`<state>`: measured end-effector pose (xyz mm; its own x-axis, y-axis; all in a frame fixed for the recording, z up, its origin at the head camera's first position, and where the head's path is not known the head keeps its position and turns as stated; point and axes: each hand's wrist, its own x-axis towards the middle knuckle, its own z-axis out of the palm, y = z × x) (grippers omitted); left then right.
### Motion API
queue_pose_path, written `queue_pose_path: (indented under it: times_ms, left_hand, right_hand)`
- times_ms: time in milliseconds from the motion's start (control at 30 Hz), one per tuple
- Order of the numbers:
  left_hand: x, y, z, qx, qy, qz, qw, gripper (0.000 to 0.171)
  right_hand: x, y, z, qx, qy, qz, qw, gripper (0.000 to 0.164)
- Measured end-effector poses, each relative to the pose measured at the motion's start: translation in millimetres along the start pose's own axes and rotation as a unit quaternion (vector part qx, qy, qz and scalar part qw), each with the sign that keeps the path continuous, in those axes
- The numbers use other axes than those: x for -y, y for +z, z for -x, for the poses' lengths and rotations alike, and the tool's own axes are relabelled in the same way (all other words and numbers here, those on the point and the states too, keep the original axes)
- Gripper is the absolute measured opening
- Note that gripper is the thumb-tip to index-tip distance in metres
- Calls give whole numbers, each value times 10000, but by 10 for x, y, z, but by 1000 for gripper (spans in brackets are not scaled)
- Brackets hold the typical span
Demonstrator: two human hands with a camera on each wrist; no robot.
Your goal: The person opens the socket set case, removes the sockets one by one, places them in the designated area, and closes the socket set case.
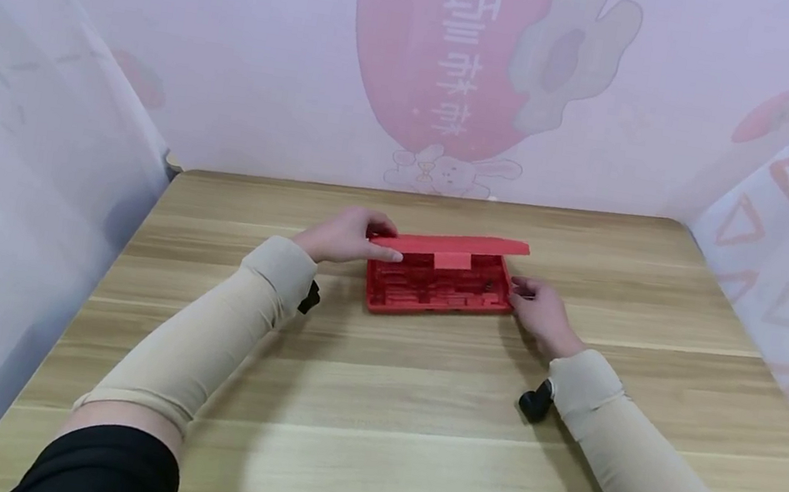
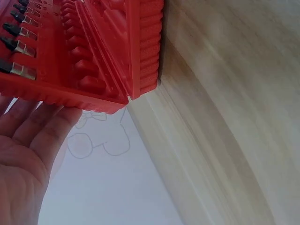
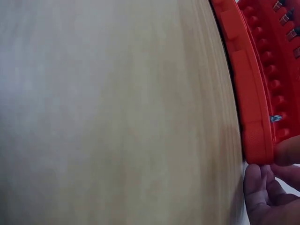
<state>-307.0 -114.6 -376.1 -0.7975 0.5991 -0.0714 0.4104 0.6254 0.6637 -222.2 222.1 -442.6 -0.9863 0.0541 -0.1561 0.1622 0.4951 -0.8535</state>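
Observation:
A red plastic screwdriver bit case (image 1: 436, 312) lies on the table with its lid (image 1: 451, 243) tilted partly up. At the lid's left end, my left hand (image 1: 346, 236) grips the edge, thumb at the front and fingers behind. Black and silver bits (image 2: 18, 44) sit in a row inside the lid in the left wrist view. My right hand (image 1: 540, 310) pinches the base's right end, its thumb on the rim in the right wrist view. A small metal bit (image 3: 275, 118) lies in the base near that thumb.
The wooden table (image 1: 367, 444) runs back to a printed white wall (image 1: 259, 76). More printed wall panels stand along the left and right sides. Small black cameras (image 1: 535, 402) are strapped at both wrists.

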Motion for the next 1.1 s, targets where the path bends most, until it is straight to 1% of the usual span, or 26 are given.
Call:
queue_pose_path:
  times_ms: [133,267,333,400,500,600,667,733,833,933,1000,1033,1100]
  left_hand:
    - [35,-19,-20,-281,-156,342,9989,60]
    - [35,-40,-26,-528,-347,690,9956,59]
    - [35,-49,-34,-704,-454,906,9924,55]
    - [49,-53,-54,-911,-611,1238,9862,49]
    - [92,-55,-86,-1233,-899,1754,9726,43]
    - [145,-56,-106,-1454,-1165,2346,9541,46]
    - [178,-60,-105,-1533,-1234,2715,9421,47]
    - [208,-67,-98,-1579,-1277,3007,9318,50]
    - [241,-75,-88,-1616,-1380,3351,9179,54]
    - [268,-70,-84,-1659,-1615,3639,9022,57]
    - [283,-57,-71,-1704,-1798,3770,8925,56]
    - [292,-50,-62,-1728,-1878,3800,8891,55]
    - [305,-31,-41,-1773,-2004,3806,8852,51]
  right_hand:
    - [-5,-19,-12,117,-109,192,9997,46]
    - [-9,-33,-9,244,-113,337,9991,46]
    - [-9,-41,5,305,-118,420,9986,45]
    - [-15,-50,19,361,-176,537,9977,45]
    - [-20,-59,42,469,-330,825,9949,47]
    - [-17,-65,66,619,-561,1115,9903,49]
    - [-5,-70,84,715,-692,1264,9870,49]
    - [16,-77,103,786,-782,1357,9845,48]
    - [46,-85,127,819,-816,1467,9824,48]
    - [64,-88,140,821,-765,1521,9820,48]
    - [72,-91,151,870,-739,1542,9814,48]
    - [75,-90,155,911,-738,1562,9807,48]
    - [82,-91,163,999,-753,1611,9790,48]
